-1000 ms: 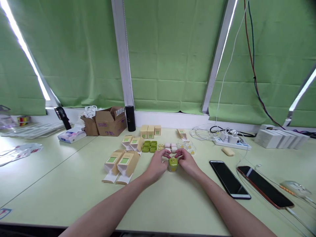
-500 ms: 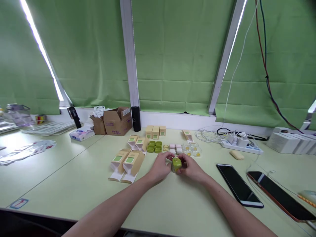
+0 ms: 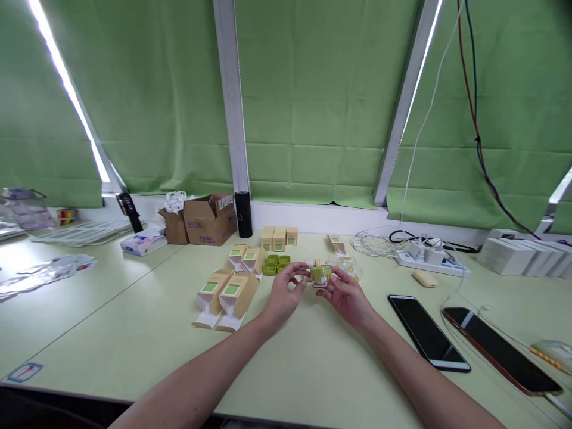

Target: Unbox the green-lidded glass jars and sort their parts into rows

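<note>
A small clear jar with a green lid [image 3: 320, 275] is raised a little above the table between my hands. A pale yellow piece sticks up from its lid. My right hand [image 3: 351, 296] grips the jar from the right with curled fingers. On the other side, my left hand [image 3: 286, 293] has its fingertips against the jar. Green square cups [image 3: 276, 264] stand just beyond my left hand. Behind my right hand are clear cups [image 3: 353, 268] with yellow bits, partly hidden. Opened cartons with green labels [image 3: 236, 293] lie to the left.
Small closed boxes [image 3: 279, 239] stand at the back, near a black cylinder [image 3: 243, 214] and a brown cardboard box [image 3: 209, 220]. On the right are two phones, a black one [image 3: 426, 330] and a red-edged one [image 3: 500, 348], plus a power strip [image 3: 433, 264] with tangled cables.
Both hands have lifted the jar up and away from me, tilting it so that more of its clear side shows. The view has shifted slightly.
</note>
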The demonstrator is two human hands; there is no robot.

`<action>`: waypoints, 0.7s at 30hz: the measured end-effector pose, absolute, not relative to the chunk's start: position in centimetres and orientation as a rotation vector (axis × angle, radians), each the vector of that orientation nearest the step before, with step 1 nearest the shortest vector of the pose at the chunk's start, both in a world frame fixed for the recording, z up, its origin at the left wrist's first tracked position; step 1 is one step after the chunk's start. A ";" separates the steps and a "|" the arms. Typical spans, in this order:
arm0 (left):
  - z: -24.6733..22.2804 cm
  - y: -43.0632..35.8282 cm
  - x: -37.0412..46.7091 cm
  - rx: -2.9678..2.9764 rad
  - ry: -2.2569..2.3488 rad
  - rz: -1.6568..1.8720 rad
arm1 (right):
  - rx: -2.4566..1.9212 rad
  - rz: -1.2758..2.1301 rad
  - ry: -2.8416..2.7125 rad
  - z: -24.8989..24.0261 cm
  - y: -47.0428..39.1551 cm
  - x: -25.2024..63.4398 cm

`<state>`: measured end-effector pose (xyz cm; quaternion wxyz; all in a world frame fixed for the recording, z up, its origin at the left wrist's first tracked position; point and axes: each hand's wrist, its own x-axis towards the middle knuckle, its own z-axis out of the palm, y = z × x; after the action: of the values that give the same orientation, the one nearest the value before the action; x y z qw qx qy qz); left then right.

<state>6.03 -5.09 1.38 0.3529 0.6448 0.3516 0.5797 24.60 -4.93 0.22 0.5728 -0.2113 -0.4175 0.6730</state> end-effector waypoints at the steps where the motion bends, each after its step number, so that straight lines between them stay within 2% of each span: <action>1: 1.5 -5.2 6.1 1.656 0.888 1.505 | -0.469 1.599 -0.958 0.2 -4.9 24.6; 21: 1.7 -5.5 6.5 1.620 1.045 1.519 | -0.396 1.644 -0.926 0.0 -4.8 24.6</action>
<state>6.47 -5.47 1.68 0.3369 0.6215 0.4008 0.5828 24.62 -4.79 -0.04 0.5703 -0.1688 -0.3944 0.7005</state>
